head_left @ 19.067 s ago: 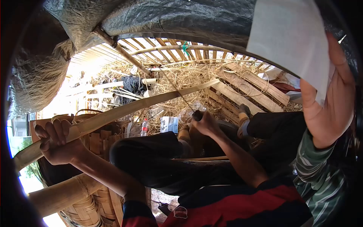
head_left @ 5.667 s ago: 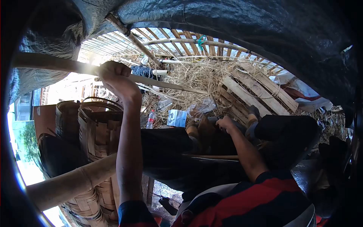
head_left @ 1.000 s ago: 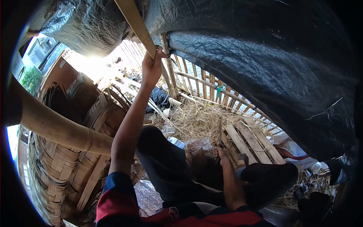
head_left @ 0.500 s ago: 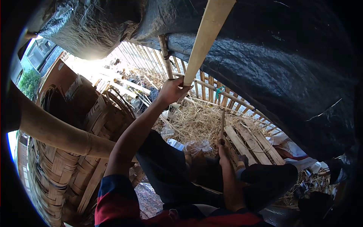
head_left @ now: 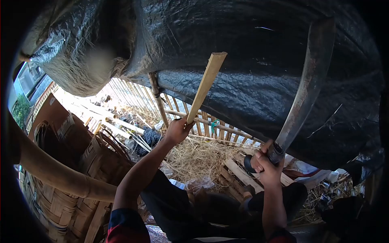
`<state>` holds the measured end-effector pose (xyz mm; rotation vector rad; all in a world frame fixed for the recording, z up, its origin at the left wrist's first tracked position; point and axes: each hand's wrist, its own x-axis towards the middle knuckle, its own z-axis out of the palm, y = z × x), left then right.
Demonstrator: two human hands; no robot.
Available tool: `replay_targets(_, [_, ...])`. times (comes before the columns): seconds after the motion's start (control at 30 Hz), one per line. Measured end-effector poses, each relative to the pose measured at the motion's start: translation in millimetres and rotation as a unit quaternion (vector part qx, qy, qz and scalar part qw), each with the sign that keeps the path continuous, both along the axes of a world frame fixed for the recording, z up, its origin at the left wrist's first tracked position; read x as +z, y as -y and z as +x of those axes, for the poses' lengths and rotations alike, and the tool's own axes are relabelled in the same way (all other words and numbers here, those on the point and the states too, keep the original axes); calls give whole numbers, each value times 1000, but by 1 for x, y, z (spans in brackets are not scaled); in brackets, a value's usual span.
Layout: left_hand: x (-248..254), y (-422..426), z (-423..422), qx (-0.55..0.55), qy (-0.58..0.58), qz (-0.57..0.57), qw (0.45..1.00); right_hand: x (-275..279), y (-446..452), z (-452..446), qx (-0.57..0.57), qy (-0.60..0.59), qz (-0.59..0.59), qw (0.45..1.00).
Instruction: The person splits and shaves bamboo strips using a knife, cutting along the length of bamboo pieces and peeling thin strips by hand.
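My left hand [head_left: 178, 130] is closed round the lower end of a flat bamboo strip [head_left: 206, 87], which stands up at a slight tilt. On the right, my right hand [head_left: 266, 164] grips the handle of a machete [head_left: 306, 87]. The long, curved, worn blade points upward, tilted to the right. Blade and strip are apart, with a wide gap between them. My legs are bent below, and loose straw [head_left: 194, 158] covers the ground in front of them.
Black plastic sheeting [head_left: 247, 95] hangs ahead and to the right. A thick bamboo pole [head_left: 65, 174] crosses at the left, before woven bamboo baskets [head_left: 60, 202]. Wooden slats [head_left: 243, 174] lie on the straw. Behind stands a bamboo fence [head_left: 223, 128], with cut bamboo poles [head_left: 121, 127] lying left.
My right hand has risen from beside my leg, bringing the machete up with its blade raised. My left hand has lowered the bamboo strip, and its top end now shows. The view has shifted slightly.
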<state>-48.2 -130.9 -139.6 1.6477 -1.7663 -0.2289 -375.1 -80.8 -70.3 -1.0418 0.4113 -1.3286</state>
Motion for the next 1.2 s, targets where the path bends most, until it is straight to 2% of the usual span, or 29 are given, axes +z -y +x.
replay_targets(0.07, [-2,1,-2,-1,-5,10,1000,21,-4,-2,-17,-75,-22,997])
replay_targets(0.1, [-6,3,-2,-17,1,1,1000,22,-3,-2,-21,-75,-23,997])
replay_targets(0.17, [-12,7,-3,-38,11,-12,999,24,0,0,-37,-209,-76,974])
replay_targets(0.2, [-14,10,-5,-36,15,-9,999,29,1,1,-11,-228,-52,972])
replay_targets(0.33, [-19,12,-10,-43,13,-14,999,35,2,11,-39,-221,-115,968])
replay_targets(0.43, [-18,11,-9,-39,27,-6,999,45,-3,14,-16,-147,-99,984])
replay_targets(0.57, [-13,8,-14,-33,36,-5,999,39,5,19,-9,-140,-63,988])
replay_targets(0.63, [-14,7,-15,-28,45,-16,998,34,12,20,14,-229,-71,971])
replay_targets(0.7, [-12,5,-14,-30,36,-9,999,30,13,23,23,-244,-72,967])
replay_targets(0.87, [-10,1,-12,-19,46,16,999,43,1,28,57,-118,-59,990])
replay_targets(1.0, [-14,5,-11,-29,49,18,998,33,7,32,25,-143,-80,986])
replay_targets(1.07, [-10,4,-13,-35,54,13,998,28,12,30,43,-235,-74,968])
replay_targets(1.2, [-2,1,-14,-8,40,30,999,34,7,30,40,-221,-84,971])
